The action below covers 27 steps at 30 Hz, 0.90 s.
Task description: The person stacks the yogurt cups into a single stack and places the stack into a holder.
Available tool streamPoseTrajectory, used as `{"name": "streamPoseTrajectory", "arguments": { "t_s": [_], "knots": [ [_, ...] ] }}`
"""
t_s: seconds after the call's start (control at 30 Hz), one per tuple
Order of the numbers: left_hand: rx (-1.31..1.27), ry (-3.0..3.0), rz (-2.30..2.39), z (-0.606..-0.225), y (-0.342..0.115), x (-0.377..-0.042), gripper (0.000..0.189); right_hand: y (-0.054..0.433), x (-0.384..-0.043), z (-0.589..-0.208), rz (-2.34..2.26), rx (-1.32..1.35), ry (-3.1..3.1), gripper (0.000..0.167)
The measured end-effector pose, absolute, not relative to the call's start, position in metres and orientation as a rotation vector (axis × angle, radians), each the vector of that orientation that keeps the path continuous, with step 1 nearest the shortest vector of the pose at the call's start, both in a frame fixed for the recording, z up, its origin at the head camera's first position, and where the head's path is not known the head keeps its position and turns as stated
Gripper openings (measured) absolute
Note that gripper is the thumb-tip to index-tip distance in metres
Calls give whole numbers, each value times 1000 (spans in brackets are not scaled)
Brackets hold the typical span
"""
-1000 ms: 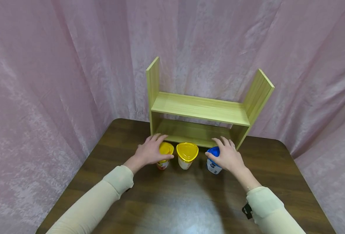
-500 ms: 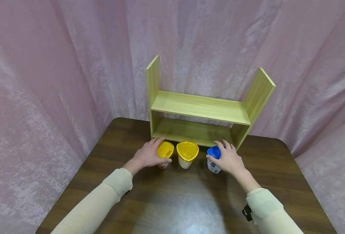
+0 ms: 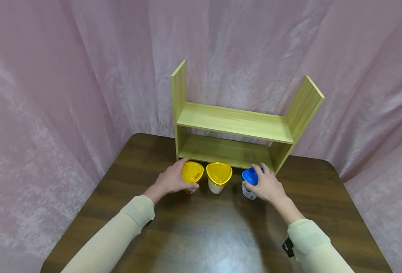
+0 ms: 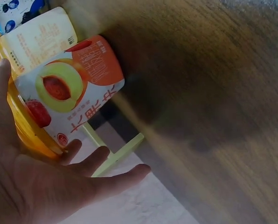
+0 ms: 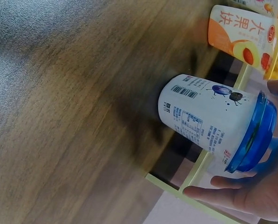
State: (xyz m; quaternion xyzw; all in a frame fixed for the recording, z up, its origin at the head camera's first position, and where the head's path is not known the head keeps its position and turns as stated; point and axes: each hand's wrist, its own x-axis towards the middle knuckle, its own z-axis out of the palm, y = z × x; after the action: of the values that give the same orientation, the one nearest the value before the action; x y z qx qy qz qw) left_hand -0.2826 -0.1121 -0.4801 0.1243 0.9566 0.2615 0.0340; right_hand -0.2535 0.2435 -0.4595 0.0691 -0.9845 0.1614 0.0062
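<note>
Three lidded yogurt cups stand in a row on the table before the shelf. My left hand is round the yellow lid of the left, peach-printed cup, thumb in front and fingers behind; its outer fingers reach past the cup in the left wrist view. The middle cup, also yellow-lidded, stands untouched between my hands. At the right, my right hand spans the lid of the blue-lidded cup with thumb and fingers. Both held cups are upright with their bases on the table. The lids partly hide my fingertips.
A light wooden two-tier shelf stands just behind the cups, with tall side panels at both ends. The dark wooden table extends toward me. Pink curtains hang behind and on both sides.
My left hand has settled closer round the left cup's lid, moving slightly left. The right hand has shifted slightly right round the blue lid. The whole head view has tilted a little.
</note>
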Motion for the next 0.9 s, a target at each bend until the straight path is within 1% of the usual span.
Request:
{"name": "streamPoseTrajectory", "arguments": {
  "t_s": [0.3,0.63,0.77,0.9],
  "knots": [
    [332,2958,807,-484,-114,-285,110,246,-257,-459,553,252,-3090,80],
    [365,2827,1193,-493,-112,-283,107,249,-259,-460,676,264,-3070,81],
    [360,2788,1280,-498,-111,-285,107,251,-259,-454,706,228,-3062,82],
    [342,2770,1311,-500,-110,-286,105,253,-259,-449,729,207,-3054,79]
  ]
}}
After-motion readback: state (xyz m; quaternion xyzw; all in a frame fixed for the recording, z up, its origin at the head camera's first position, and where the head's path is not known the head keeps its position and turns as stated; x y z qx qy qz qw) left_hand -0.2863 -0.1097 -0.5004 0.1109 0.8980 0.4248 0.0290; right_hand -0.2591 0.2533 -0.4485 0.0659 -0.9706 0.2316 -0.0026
